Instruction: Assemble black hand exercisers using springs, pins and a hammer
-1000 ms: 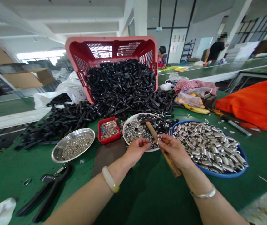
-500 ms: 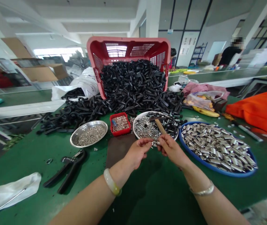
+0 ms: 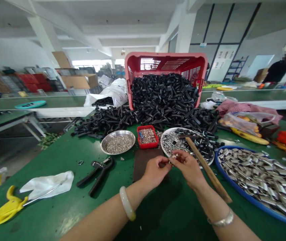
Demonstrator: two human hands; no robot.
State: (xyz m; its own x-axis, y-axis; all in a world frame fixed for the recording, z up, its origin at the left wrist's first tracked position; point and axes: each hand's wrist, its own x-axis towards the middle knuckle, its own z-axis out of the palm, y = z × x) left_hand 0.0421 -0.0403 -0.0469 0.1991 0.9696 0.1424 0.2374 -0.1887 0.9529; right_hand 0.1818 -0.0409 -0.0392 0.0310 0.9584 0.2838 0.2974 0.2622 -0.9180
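My left hand point(image 3: 156, 171) and my right hand point(image 3: 189, 170) meet above the front rim of a white bowl point(image 3: 162, 147). Their fingertips pinch a small shiny metal part point(image 3: 173, 156), mostly covered by the fingers. The bowl holds bolts and black knobs. A hammer point(image 3: 209, 170) rests its head in the bowl, its wooden handle slanting past my right hand. Below my left hand lies a dark flat plate point(image 3: 140, 165). Behind it stand a red box point(image 3: 149, 146) of small metal pins and a steel dish point(image 3: 104, 150) of tiny metal pieces.
A blue tray point(image 3: 235, 190) of coiled metal springs sits at right. Black handles point(image 3: 163, 97) spill from a tipped red crate point(image 3: 166, 57). A black-handled hand grip point(image 3: 100, 175) lies left, near a white bag point(image 3: 55, 184) and a yellow item point(image 3: 7, 209). A banana point(image 3: 250, 136) lies at right.
The view has turned left, so the table's contents appear farther right. My hands have drawn closer together, and the metal part between them is more covered. More of the hammer's handle shows.
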